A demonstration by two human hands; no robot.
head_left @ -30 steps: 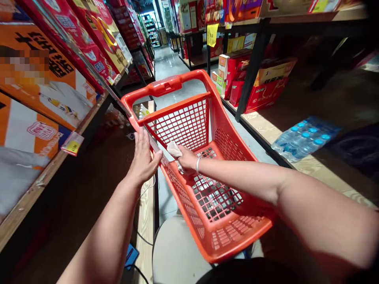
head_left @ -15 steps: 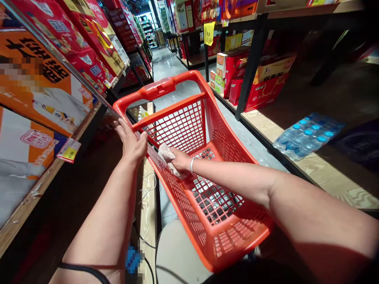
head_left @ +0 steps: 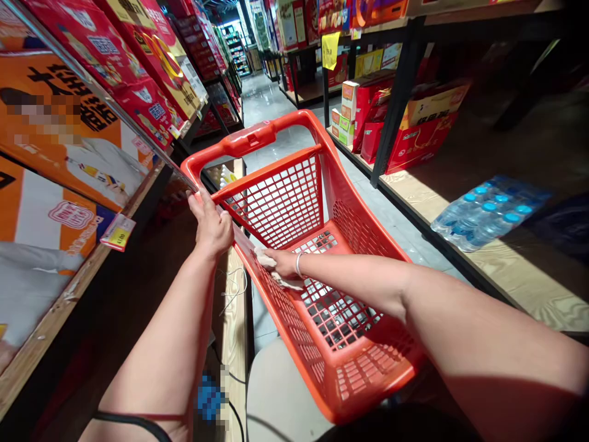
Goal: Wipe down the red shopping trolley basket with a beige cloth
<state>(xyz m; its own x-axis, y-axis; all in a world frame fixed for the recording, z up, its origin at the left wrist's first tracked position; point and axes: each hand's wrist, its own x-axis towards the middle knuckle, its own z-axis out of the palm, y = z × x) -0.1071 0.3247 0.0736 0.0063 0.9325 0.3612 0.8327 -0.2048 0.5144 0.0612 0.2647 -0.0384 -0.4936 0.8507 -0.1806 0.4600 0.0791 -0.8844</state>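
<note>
A red plastic shopping cart (head_left: 343, 233) with a grid-patterned basket stands tilted across the middle of the view. My left hand (head_left: 210, 226) grips its left rim close to the handle, thumb on the inner side and fingers over the outer side. Inside the basket, my right hand (head_left: 286, 265) is closed on a crumpled whitish cloth (head_left: 265, 260), pressing it against the inner left wall. Part of the cloth hangs below the fingers, and the palm is hidden. Nothing else shows inside the basket.
At left, a shelf holds orange cartons (head_left: 83, 153) and red gift packs (head_left: 147, 104). A pack of water bottles (head_left: 490, 212) lies on the low wooden shelf (head_left: 519, 276) at right, beyond a black post (head_left: 398, 98). A tiled aisle (head_left: 264, 92) runs ahead.
My right hand has slid the cloth down and slightly nearer along the inner left wall. The fingers of my left hand have closed more around the rim. The view has shifted slightly.
</note>
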